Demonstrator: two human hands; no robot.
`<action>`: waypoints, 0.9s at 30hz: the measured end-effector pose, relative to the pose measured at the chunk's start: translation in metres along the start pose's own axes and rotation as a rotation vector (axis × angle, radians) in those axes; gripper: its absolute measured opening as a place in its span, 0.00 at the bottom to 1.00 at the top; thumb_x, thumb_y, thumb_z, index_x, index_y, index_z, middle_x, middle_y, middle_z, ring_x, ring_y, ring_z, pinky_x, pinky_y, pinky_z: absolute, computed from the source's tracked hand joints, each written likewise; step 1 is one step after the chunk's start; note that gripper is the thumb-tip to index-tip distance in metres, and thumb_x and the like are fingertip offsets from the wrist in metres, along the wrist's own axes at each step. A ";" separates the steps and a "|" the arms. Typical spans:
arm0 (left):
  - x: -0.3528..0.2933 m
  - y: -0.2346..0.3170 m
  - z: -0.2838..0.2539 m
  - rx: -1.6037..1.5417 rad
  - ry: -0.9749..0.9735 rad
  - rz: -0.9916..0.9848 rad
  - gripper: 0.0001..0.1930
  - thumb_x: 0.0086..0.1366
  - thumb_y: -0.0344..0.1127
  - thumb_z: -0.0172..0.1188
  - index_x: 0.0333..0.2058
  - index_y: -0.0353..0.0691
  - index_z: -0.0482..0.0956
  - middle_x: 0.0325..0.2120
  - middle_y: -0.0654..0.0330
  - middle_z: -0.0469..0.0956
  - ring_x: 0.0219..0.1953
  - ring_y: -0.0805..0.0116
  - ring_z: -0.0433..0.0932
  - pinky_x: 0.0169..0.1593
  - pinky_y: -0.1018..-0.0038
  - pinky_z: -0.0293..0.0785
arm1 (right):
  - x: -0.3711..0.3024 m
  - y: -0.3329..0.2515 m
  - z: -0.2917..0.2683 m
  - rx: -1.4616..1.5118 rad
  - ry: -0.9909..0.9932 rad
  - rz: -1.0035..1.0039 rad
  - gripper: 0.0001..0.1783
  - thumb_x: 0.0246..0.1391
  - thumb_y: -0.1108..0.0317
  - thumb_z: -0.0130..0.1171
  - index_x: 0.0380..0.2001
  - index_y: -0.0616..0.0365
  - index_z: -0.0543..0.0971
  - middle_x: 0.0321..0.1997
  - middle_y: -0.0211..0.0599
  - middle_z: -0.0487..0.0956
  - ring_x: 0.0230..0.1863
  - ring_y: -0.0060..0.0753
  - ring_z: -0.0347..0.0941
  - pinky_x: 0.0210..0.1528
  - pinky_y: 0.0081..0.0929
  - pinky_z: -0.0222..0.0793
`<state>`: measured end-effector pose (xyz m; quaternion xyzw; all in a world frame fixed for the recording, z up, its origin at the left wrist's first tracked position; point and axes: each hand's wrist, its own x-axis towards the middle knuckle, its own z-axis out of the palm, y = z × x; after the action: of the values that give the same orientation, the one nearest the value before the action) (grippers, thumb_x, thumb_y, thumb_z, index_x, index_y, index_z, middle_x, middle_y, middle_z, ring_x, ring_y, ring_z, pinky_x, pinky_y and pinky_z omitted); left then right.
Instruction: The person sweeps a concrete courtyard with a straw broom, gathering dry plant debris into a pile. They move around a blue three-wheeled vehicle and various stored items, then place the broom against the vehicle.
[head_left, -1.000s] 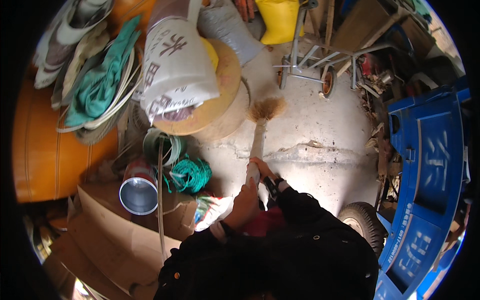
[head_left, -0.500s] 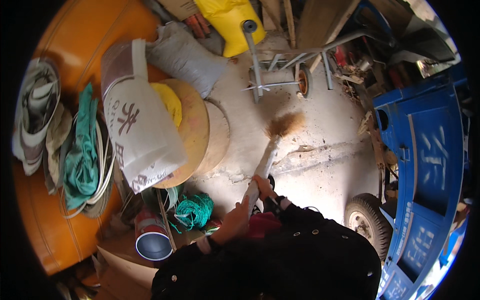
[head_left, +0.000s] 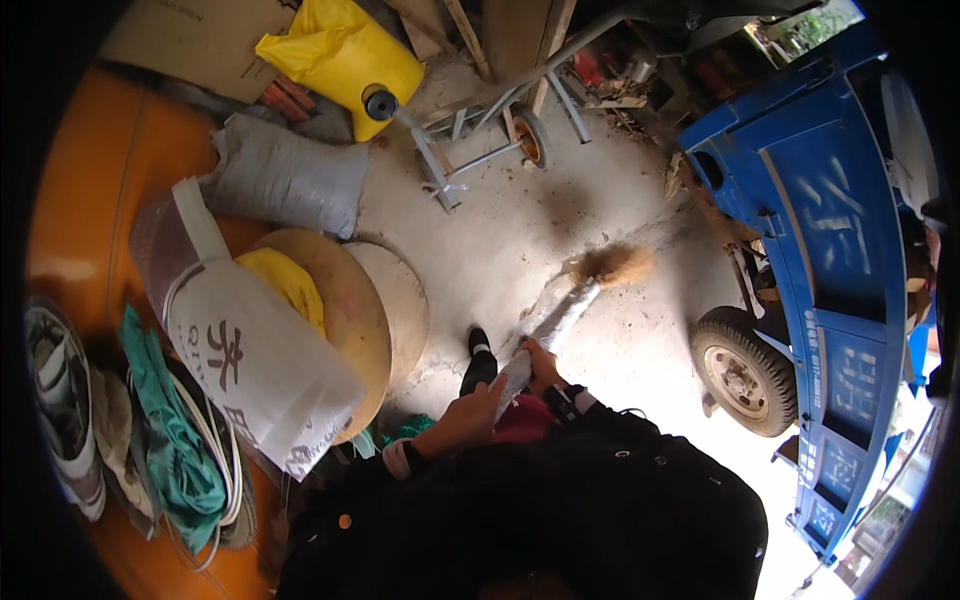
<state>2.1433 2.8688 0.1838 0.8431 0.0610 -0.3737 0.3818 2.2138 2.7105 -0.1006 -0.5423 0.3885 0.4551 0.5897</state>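
A broom (head_left: 563, 314) with brown bristles slants away from me, its handle wrapped in pale plastic. Its bristle head (head_left: 620, 266) is at the concrete floor and looks smeared by motion. My right hand (head_left: 543, 368) is wrapped round the handle about midway. Closer to my body, my left hand (head_left: 462, 415) grips the handle's upper end, which is partly hidden by the fingers and my dark sleeve. My dark shoe (head_left: 479, 338) stands on the floor just left of the handle.
A blue vehicle body (head_left: 830, 250) with a tyre (head_left: 745, 370) stands on the right. Left are wooden discs (head_left: 345, 320), a white bag (head_left: 265, 340) and green cloth (head_left: 175, 430). A grey sack (head_left: 290, 175), yellow container (head_left: 350, 55) and wheeled metal frame (head_left: 490, 150) lie beyond.
The view has turned and shifted right, showing more of the vehicle and tyre. The broom head has swept rightward and toward me. My shoe has come into view; both hands keep their grip.
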 end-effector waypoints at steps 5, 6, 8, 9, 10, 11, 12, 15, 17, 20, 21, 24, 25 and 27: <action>0.035 -0.013 -0.016 0.219 0.287 -0.022 0.34 0.55 0.31 0.51 0.58 0.24 0.51 0.36 0.36 0.68 0.31 0.42 0.74 0.35 0.56 0.72 | 0.035 -0.060 0.085 0.014 -0.375 -0.083 0.16 0.49 0.57 0.53 0.28 0.60 0.73 0.24 0.38 0.74 0.25 0.35 0.71 0.29 0.34 0.71; 0.053 -0.020 -0.017 0.238 0.335 -0.023 0.33 0.55 0.31 0.51 0.58 0.24 0.52 0.36 0.37 0.68 0.31 0.42 0.74 0.34 0.56 0.72 | 0.045 -0.075 0.101 0.050 -0.459 -0.003 0.17 0.49 0.55 0.53 0.28 0.60 0.73 0.24 0.38 0.74 0.25 0.36 0.71 0.30 0.34 0.71; 0.099 -0.034 -0.018 0.289 0.447 -0.051 0.33 0.55 0.31 0.51 0.58 0.24 0.53 0.35 0.38 0.69 0.31 0.43 0.73 0.34 0.57 0.72 | 0.068 -0.102 0.126 0.092 -0.604 -0.008 0.19 0.47 0.52 0.54 0.29 0.60 0.73 0.24 0.37 0.75 0.24 0.35 0.72 0.30 0.33 0.71; 0.123 -0.040 -0.018 0.278 0.467 -0.084 0.31 0.56 0.32 0.50 0.58 0.26 0.54 0.35 0.39 0.69 0.32 0.44 0.74 0.34 0.57 0.72 | 0.080 -0.117 0.131 0.086 -0.593 -0.015 0.20 0.46 0.52 0.56 0.31 0.59 0.73 0.24 0.37 0.74 0.24 0.36 0.72 0.30 0.33 0.71; 0.143 -0.045 -0.017 0.261 0.479 -0.066 0.30 0.56 0.32 0.50 0.57 0.26 0.55 0.35 0.39 0.69 0.33 0.43 0.73 0.34 0.56 0.72 | 0.089 -0.124 0.133 0.078 -0.569 0.010 0.20 0.45 0.52 0.58 0.32 0.58 0.72 0.24 0.36 0.74 0.24 0.36 0.72 0.30 0.33 0.71; 0.152 -0.049 -0.014 0.304 0.435 -0.042 0.30 0.56 0.32 0.50 0.57 0.27 0.56 0.35 0.39 0.69 0.33 0.43 0.73 0.35 0.55 0.72 | 0.091 -0.121 0.129 0.096 -0.544 -0.040 0.21 0.45 0.49 0.57 0.31 0.57 0.72 0.25 0.36 0.74 0.25 0.36 0.72 0.29 0.34 0.71; 0.156 -0.053 -0.014 0.347 0.395 -0.013 0.29 0.57 0.33 0.50 0.57 0.28 0.56 0.35 0.39 0.69 0.33 0.43 0.73 0.35 0.55 0.72 | 0.092 -0.117 0.125 0.144 -0.546 -0.026 0.20 0.46 0.50 0.56 0.32 0.57 0.73 0.25 0.37 0.75 0.25 0.36 0.73 0.29 0.34 0.71; 0.112 -0.067 -0.016 0.272 0.294 0.110 0.33 0.53 0.30 0.53 0.57 0.28 0.55 0.34 0.38 0.69 0.30 0.44 0.73 0.32 0.55 0.72 | 0.067 -0.072 0.115 0.354 -0.325 -0.028 0.17 0.45 0.55 0.57 0.31 0.58 0.72 0.23 0.37 0.74 0.23 0.36 0.71 0.29 0.35 0.72; 0.071 -0.077 -0.032 0.289 0.247 0.137 0.33 0.52 0.29 0.54 0.58 0.29 0.55 0.33 0.38 0.69 0.29 0.45 0.74 0.31 0.54 0.73 | 0.043 -0.046 0.115 0.312 -0.254 -0.033 0.16 0.46 0.57 0.56 0.31 0.59 0.72 0.24 0.38 0.74 0.24 0.38 0.71 0.29 0.36 0.72; 0.043 -0.073 -0.048 0.283 0.176 0.110 0.33 0.53 0.29 0.53 0.58 0.32 0.54 0.34 0.38 0.69 0.30 0.43 0.74 0.30 0.53 0.73 | 0.021 -0.045 0.125 0.309 -0.209 -0.115 0.16 0.46 0.57 0.55 0.31 0.60 0.72 0.24 0.39 0.74 0.24 0.38 0.72 0.29 0.37 0.72; 0.048 -0.068 -0.050 0.284 0.206 0.116 0.33 0.53 0.29 0.53 0.58 0.33 0.54 0.33 0.39 0.69 0.30 0.43 0.74 0.30 0.53 0.73 | 0.020 -0.055 0.127 0.302 -0.217 -0.137 0.17 0.47 0.57 0.55 0.31 0.61 0.72 0.24 0.39 0.75 0.23 0.39 0.72 0.29 0.38 0.72; 0.093 -0.049 -0.040 0.321 0.319 0.044 0.33 0.52 0.29 0.54 0.58 0.31 0.55 0.33 0.41 0.69 0.31 0.46 0.74 0.31 0.55 0.74 | 0.034 -0.101 0.124 0.240 -0.283 -0.150 0.17 0.46 0.56 0.55 0.31 0.60 0.72 0.24 0.39 0.75 0.23 0.39 0.72 0.29 0.36 0.72; 0.109 -0.048 -0.037 0.326 0.404 0.130 0.34 0.51 0.28 0.55 0.58 0.31 0.55 0.33 0.41 0.69 0.32 0.47 0.74 0.33 0.57 0.75 | 0.040 -0.114 0.120 0.251 -0.294 -0.192 0.18 0.45 0.54 0.55 0.30 0.60 0.73 0.23 0.39 0.75 0.23 0.38 0.72 0.28 0.35 0.71; 0.126 -0.050 -0.034 0.339 0.467 0.216 0.34 0.52 0.29 0.54 0.59 0.32 0.55 0.33 0.42 0.68 0.33 0.47 0.73 0.34 0.58 0.74 | 0.048 -0.132 0.109 0.284 -0.311 -0.166 0.16 0.46 0.55 0.55 0.28 0.59 0.73 0.22 0.38 0.74 0.21 0.37 0.72 0.26 0.35 0.71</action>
<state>2.2334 2.9046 0.0833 0.9595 -0.0060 -0.1319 0.2489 2.3497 2.8249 -0.0970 -0.4074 0.3072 0.4236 0.7485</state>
